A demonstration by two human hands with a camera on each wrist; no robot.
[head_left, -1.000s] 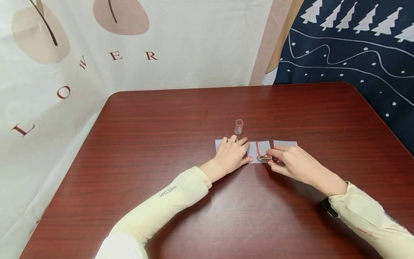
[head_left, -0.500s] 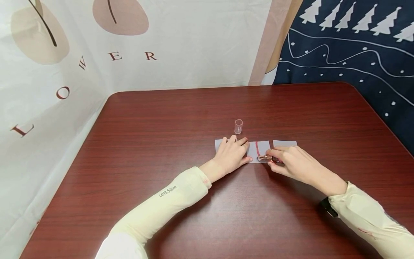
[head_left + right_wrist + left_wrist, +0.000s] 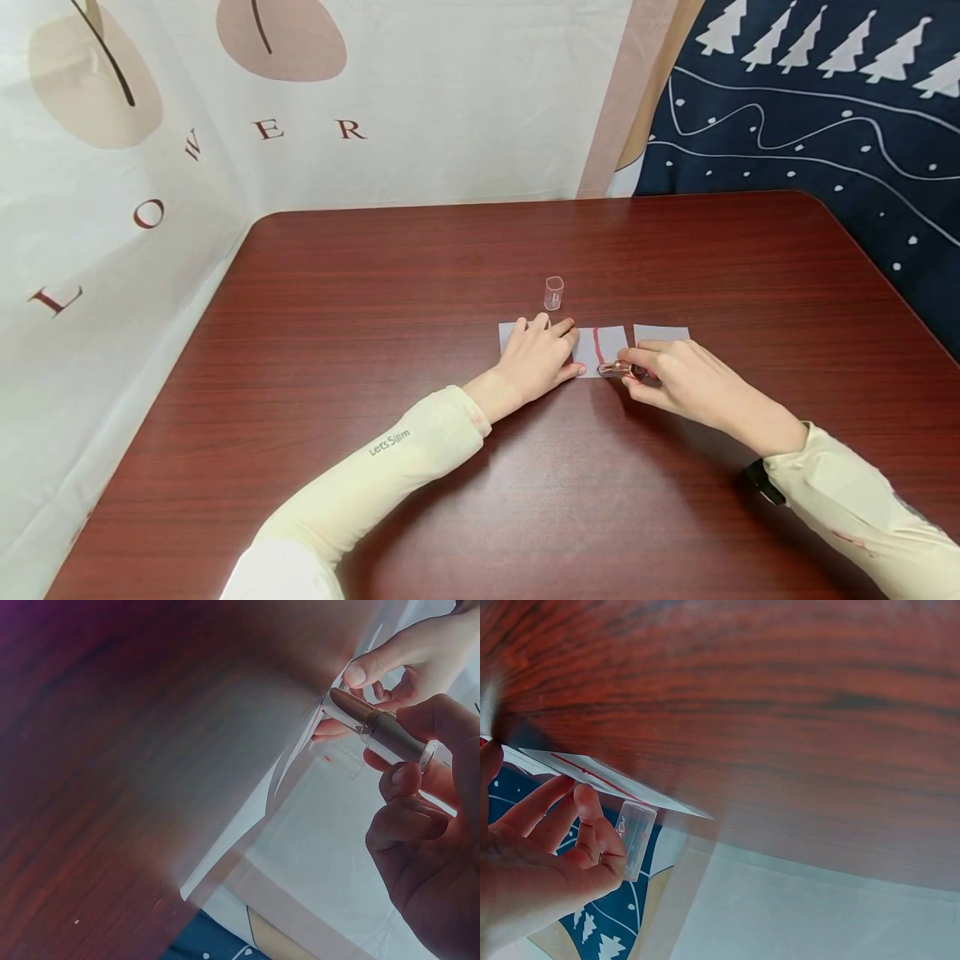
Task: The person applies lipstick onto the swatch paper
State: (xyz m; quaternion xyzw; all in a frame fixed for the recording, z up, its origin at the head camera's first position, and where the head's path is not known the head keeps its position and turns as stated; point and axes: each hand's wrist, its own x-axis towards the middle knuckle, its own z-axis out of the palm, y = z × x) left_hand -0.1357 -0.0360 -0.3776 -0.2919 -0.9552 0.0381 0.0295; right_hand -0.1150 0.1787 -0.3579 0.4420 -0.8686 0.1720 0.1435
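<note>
- Lipstick (image 3: 628,369): we see it low over the table, tip toward 9 o'clock, at the near end of a red line (image 3: 597,343); whether it presses on the paper, we cannot tell.
- Right hand (image 3: 681,377): reaching in from 4 o'clock, it pinches the lipstick's body between thumb and fingers, as the right-wrist view shows us.
- Left hand (image 3: 531,362): at 9 o'clock from the lipstick, palm down, fingers spread, its thumb on the middle card (image 3: 612,342), which bears the red line.
- Under that hand, we see part of the left card (image 3: 510,332) at its 11 o'clock.
- Right card (image 3: 662,332): at 1 o'clock from the lipstick, just beside the middle one, a narrow gap between.
- Clear cap (image 3: 553,294): upright on the red-brown table (image 3: 390,258), near 11 o'clock from the lipstick, print on its wall.
- Behind the table, we have a white hanging (image 3: 465,92) with brown letters (image 3: 350,129) toward 11 o'clock, and a dark blue hanging (image 3: 780,183) with white trees (image 3: 801,40) toward 1 o'clock.
</note>
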